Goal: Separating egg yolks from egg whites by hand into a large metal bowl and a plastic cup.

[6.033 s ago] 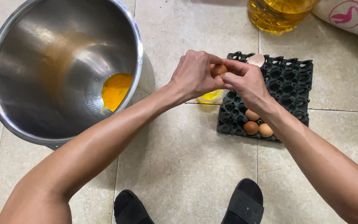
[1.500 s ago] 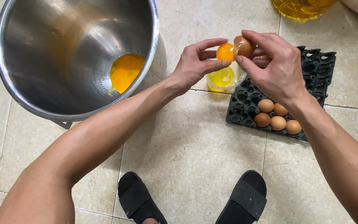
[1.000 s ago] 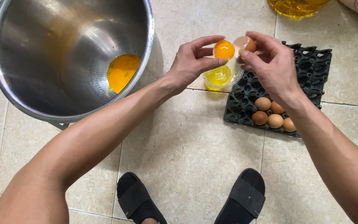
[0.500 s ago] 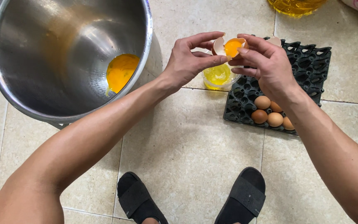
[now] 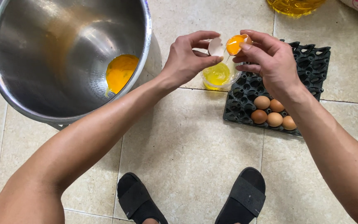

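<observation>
We're holding a cracked egg in two pieces right over the small clear cup (image 5: 220, 75) sitting on the tiled floor (image 5: 187, 141). The right hand (image 5: 270, 62) is pinching the shell half with the yolk (image 5: 235, 43) in it, fingers closed around it, while the left hand (image 5: 187, 58) is gripping the empty shell half (image 5: 216, 47) just beside it, fingers curled on its edge. A thread of white looks to be dripping down into the cup, which is already holding yellowish liquid.

For doing this bit well, we're thinking: keep both halves touching or nearly so, directly above the cup, and tilt slowly so the yolk isn't catching on the jagged rim and bursting.

Just beside the cup on the right we're seeing a black egg tray (image 5: 311, 62) with five brown eggs (image 5: 272, 114) left in its near corner. On the left there's a big steel bowl (image 5: 42, 54) with yolks (image 5: 121, 72) pooling at the bottom. A jug of yellow oil (image 5: 295, 6) is sitting at the top edge, and our black sandals (image 5: 241, 199) are at the bottom.
</observation>
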